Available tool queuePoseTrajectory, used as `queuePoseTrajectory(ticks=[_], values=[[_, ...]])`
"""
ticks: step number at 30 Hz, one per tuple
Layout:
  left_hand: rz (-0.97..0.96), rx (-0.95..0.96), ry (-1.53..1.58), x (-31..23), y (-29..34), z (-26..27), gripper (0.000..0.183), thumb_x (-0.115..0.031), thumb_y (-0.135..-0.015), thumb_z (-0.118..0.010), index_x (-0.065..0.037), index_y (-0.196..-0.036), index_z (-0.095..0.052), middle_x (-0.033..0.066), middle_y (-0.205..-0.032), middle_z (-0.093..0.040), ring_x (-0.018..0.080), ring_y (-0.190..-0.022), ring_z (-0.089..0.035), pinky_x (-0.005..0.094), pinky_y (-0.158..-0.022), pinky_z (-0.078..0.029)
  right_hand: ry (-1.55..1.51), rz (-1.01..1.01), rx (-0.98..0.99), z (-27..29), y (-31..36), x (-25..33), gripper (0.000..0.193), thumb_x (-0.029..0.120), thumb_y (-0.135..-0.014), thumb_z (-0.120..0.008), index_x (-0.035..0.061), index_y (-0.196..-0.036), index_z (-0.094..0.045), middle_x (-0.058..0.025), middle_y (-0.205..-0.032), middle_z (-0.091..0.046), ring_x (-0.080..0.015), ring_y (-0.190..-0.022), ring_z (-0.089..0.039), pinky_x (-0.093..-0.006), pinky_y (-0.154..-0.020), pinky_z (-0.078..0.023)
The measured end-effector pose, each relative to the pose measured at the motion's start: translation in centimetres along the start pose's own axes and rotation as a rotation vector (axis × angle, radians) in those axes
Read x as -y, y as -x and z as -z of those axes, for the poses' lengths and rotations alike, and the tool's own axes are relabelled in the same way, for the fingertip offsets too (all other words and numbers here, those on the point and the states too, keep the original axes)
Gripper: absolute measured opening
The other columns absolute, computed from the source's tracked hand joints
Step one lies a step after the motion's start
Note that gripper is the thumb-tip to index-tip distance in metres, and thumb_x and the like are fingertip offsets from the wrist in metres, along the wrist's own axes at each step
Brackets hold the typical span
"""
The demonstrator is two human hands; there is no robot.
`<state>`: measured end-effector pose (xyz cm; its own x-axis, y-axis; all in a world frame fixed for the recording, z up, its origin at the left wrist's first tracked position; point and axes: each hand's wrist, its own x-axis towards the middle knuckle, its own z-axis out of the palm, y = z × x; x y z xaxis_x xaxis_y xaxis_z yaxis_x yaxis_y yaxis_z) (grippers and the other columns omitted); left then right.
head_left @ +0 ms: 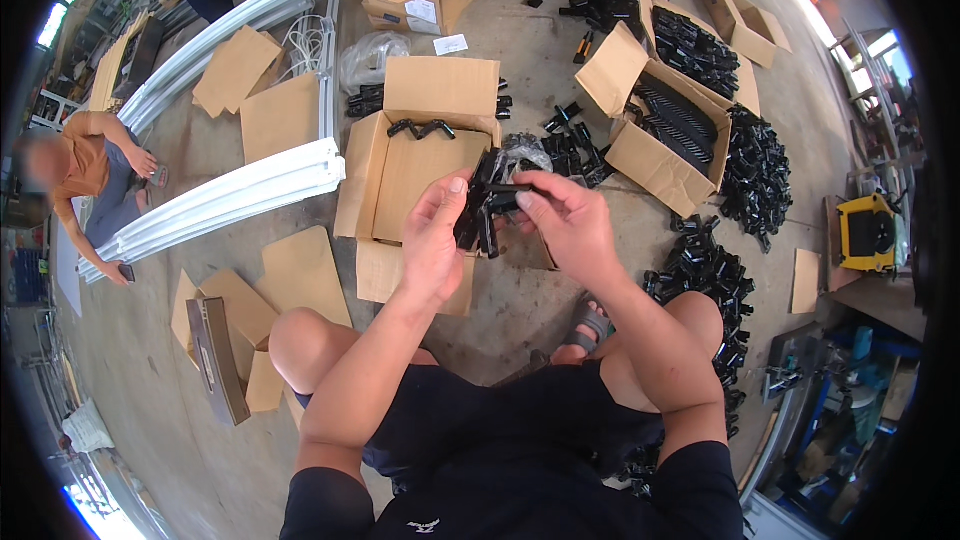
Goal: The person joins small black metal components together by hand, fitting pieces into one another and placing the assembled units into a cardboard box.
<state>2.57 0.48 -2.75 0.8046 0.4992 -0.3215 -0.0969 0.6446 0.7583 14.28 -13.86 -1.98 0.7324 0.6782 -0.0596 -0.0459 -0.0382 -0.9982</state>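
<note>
In the head view, the person sits low over a concrete floor [520, 325] with both bare hands raised in front of the knees. The black fittings [488, 225] are between the two hands, at the fingertips. The left hand [437, 240] is closed on their left side, thumb uppermost and fingers curled beneath. The right hand [578, 230] pinches their right side between thumb and forefinger, its other fingers partly hidden. How many pieces are held is hard to tell, as they overlap.

Their axes differ: one piece runs roughly crosswise toward the right thumb, while another points down toward the person's lap. Neither hand is nearer, since both touch the cluster.

An open carton [432, 178] lies just beyond and to the left of the cluster in view, its bare cardboard bottom showing, so the left hand is nearer to it. A zigzag black piece [421, 129] rests crosswise by its far edge. Ahead and to the right, nearer the right hand, a second carton [650, 168] holds ribbed rows of black parts [678, 122]. A loose heap [755, 175] of similar parts lies beyond that carton's right side, well apart from both hands.
</note>
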Motion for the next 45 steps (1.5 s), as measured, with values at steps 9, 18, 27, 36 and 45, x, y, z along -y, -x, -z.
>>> queuePoseTrajectory(ticks=[9,18,27,36,45], values=[[-0.320,0.372,-0.230,-1.7,0.8,-1.1,0.068,-0.009,-0.089,-0.074,0.001,-0.148,-0.042,0.0123,-0.156,-0.039,0.0240,-0.136,-0.049,0.0368,-0.110,-0.045,-0.456,-0.187,-0.035,2.4,-1.5,1.9,0.025,0.012,-0.100,-0.062,-0.0047,-0.118,-0.065,-0.0098,-0.095,-0.072,-0.0154,-0.071,-0.069,-0.0275,-0.063,-0.059],[-0.612,0.322,-0.815,-1.9,1.0,-0.8,0.046,0.002,-0.086,-0.074,0.001,-0.130,-0.061,0.0149,-0.129,-0.065,0.0189,-0.110,-0.066,0.0317,-0.093,-0.054,-0.282,-0.296,0.082,2.7,-0.5,3.2,0.027,0.016,-0.099,-0.064,-0.0051,-0.117,-0.066,-0.0085,-0.090,-0.071,-0.0130,-0.067,-0.066,-0.0273,-0.059,-0.056],[-0.638,0.284,-0.982,-0.9,1.2,-0.3,0.041,-0.005,-0.085,-0.076,0.003,-0.123,-0.063,0.0095,-0.089,-0.070,0.0148,-0.071,-0.065,0.0292,-0.068,-0.053,0.460,0.487,0.181,2.3,0.3,4.9,0.040,0.016,-0.081,-0.080,0.0055,-0.119,-0.069,-0.0095,-0.093,-0.067,-0.0250,-0.086,-0.063,-0.0352,-0.076,-0.052],[-0.521,0.468,-1.150,-2.5,1.4,-1.0,0.035,-0.010,-0.089,-0.071,-0.002,-0.122,-0.065,0.0107,-0.092,-0.065,0.0245,-0.079,-0.063,0.0354,-0.071,-0.051,0.497,0.525,0.267,2.6,0.4,4.4,0.037,0.010,-0.077,-0.082,0.0035,-0.111,-0.068,-0.0094,-0.091,-0.065,-0.0245,-0.080,-0.065,-0.0351,-0.071,-0.053],[-0.525,0.406,-1.068,-2.0,1.6,-0.6,0.036,-0.012,-0.089,-0.074,-0.002,-0.122,-0.064,0.0120,-0.106,-0.069,0.0251,-0.099,-0.066,0.0346,-0.086,-0.052,0.404,0.426,0.256,1.5,0.6,4.5,0.032,0.007,-0.082,-0.077,-0.0007,-0.111,-0.067,-0.0091,-0.092,-0.065,-0.0177,-0.078,-0.065,-0.0291,-0.068,-0.054]])
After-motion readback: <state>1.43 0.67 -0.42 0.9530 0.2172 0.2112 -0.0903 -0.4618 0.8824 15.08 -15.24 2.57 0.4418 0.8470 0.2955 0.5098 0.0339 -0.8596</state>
